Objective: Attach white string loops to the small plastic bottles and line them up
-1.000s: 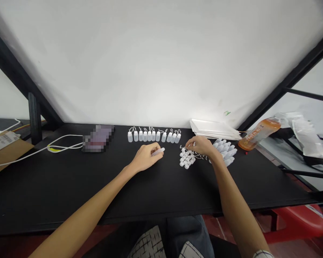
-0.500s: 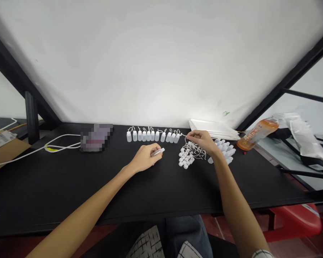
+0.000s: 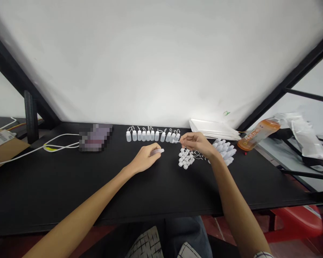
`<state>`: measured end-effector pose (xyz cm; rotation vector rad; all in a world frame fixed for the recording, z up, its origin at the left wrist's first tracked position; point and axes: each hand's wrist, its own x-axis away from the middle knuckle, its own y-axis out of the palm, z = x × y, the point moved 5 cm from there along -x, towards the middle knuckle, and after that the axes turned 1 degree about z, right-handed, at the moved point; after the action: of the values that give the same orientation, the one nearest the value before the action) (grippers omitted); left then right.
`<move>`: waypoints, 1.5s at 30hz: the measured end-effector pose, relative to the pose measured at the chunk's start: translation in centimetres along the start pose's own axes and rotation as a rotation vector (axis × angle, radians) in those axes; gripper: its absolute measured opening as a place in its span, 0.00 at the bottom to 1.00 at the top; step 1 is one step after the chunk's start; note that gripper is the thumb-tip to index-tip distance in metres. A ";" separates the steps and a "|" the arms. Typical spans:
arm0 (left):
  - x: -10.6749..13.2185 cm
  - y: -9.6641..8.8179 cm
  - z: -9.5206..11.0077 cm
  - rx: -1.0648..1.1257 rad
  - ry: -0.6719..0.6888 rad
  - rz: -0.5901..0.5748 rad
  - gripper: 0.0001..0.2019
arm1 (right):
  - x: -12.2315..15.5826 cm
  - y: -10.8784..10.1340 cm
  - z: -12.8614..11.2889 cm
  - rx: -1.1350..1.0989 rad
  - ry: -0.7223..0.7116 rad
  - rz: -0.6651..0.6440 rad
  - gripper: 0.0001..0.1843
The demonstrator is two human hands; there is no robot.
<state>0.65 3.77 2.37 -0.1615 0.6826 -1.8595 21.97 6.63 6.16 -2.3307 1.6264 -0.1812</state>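
Observation:
In the head view, my left hand (image 3: 146, 157) is closed around a small translucent white bottle (image 3: 156, 152), lying sideways with its neck pointing right. My right hand (image 3: 197, 144) pinches a thin white cord (image 3: 177, 142) that sticks out to the left of the fingertips; whatever is on its end is hard to make out. Below the right hand lies a pile of white caps (image 3: 186, 158) with loose cords, partly hidden by the hand. Behind both hands, a row of small white bottles (image 3: 143, 135) stands upright, with cords looping from their tops.
More small bottles (image 3: 225, 149) lie heaped right of my right wrist. Flat white sheets or bags (image 3: 214, 129) rest against the wall. An orange-labelled drink bottle (image 3: 260, 134) lies to the right. On the left are a blurred purple object (image 3: 96, 137), a white cable (image 3: 61, 136) and a cardboard box (image 3: 8, 148).
My right hand has moved slightly left and down with the cord, toward my left hand, covering more of the loose cords. The left hand stays nearly in place with its bottle.

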 end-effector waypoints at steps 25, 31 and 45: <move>0.1 0.1 0.0 -0.034 -0.012 -0.046 0.09 | -0.3 4.8 -0.1 0.084 -0.002 -0.208 0.12; 0.1 0.0 0.2 -0.060 0.008 -0.051 0.10 | -0.1 5.8 -0.3 0.136 -0.015 -0.230 0.14; 0.3 0.0 1.0 -0.031 0.090 -0.021 0.14 | -0.3 6.4 -0.4 0.185 -0.149 -0.164 0.10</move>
<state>0.93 3.13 3.17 -0.1053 0.7746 -1.8859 16.05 4.76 4.63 -2.2757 1.2927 -0.1803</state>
